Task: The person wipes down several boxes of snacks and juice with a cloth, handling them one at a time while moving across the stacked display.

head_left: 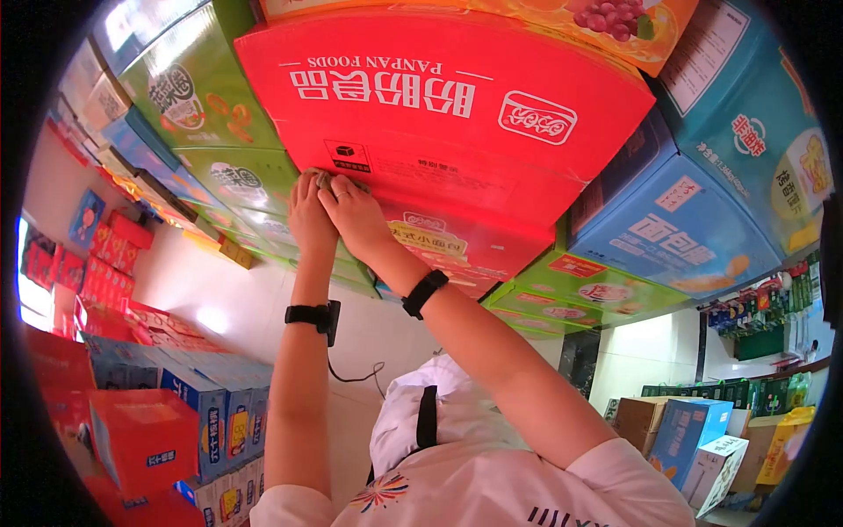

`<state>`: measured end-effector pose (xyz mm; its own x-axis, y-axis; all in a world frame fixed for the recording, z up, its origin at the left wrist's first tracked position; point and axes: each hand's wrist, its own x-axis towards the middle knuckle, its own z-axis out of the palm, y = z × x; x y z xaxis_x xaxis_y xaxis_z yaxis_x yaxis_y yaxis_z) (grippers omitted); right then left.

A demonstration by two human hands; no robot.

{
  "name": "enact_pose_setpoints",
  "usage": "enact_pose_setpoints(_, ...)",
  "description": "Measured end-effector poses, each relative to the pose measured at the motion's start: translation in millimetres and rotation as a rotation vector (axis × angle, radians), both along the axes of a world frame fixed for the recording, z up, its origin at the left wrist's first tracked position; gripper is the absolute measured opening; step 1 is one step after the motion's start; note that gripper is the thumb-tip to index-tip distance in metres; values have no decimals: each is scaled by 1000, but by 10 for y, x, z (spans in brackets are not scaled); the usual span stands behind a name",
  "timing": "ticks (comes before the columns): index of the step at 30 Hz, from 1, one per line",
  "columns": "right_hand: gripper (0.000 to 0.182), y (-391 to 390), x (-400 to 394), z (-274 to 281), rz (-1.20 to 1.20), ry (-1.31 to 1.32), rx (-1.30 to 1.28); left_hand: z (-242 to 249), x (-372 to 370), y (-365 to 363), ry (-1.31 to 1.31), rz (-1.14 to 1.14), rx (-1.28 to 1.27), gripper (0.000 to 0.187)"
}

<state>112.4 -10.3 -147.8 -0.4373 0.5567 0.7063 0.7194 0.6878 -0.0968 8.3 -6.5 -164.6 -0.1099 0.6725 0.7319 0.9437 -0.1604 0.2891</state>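
Both of my hands are together at the lower left edge of a large red carton [395, 97] printed with white lettering. My left hand [311, 213] is closed, its fingertips at the carton's edge. Right beside it, my right hand [353, 217] has its fingers bent and pressed together at the same spot. Something small and greyish-brown shows between the fingertips; I cannot make out what it is. Under the hands is another red carton [439, 241] with a yellow label. Each wrist wears a black strap.
Green cartons [189, 92] are stacked on the left, and a blue carton [672, 228] and a teal carton [746, 114] on the right. An orange carton [606, 22] sits against the red one. Red gift boxes [140, 430] and blue boxes lie lower left. A black cable [356, 378] hangs near my left arm.
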Motion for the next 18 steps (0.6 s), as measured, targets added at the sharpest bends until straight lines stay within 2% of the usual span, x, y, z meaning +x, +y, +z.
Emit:
enact_pose_setpoints(4, 31, -48, 187, 15, 63, 31, 44, -38, 63, -88, 47, 35, 29, 30)
enact_pose_setpoints(6, 29, -108, 361, 95, 141, 40, -192, 23, 108, -114, -47, -8, -38, 32)
enact_pose_setpoints(7, 29, -116, 444, 131, 140, 40, -193, 41, 141, -118, -47, -8, -39, 32)
enact_pose_setpoints(9, 31, -110, 596, 147, 227, 64, -389, 49, 212, -130, -22, -58, -64, 35)
enact_pose_setpoints(12, 33, -202, 765, -4, 169, 100, -272, -7, 402, -212, -27, -76, -64, 39)
enact_pose_setpoints(14, 32, -357, 980, 22, 166, 111, -309, 37, 601, -311, -20, -109, -52, 42)
enact_pose_setpoints(17, 39, -477, 1286, -68, 112, 86, -204, 59, 918, -407, -41, -219, -23, 33)
enact_pose_setpoints(18, 38, -543, 1388, -68, 68, 67, -208, 51, 1022, -448, -53, -275, -55, 39)
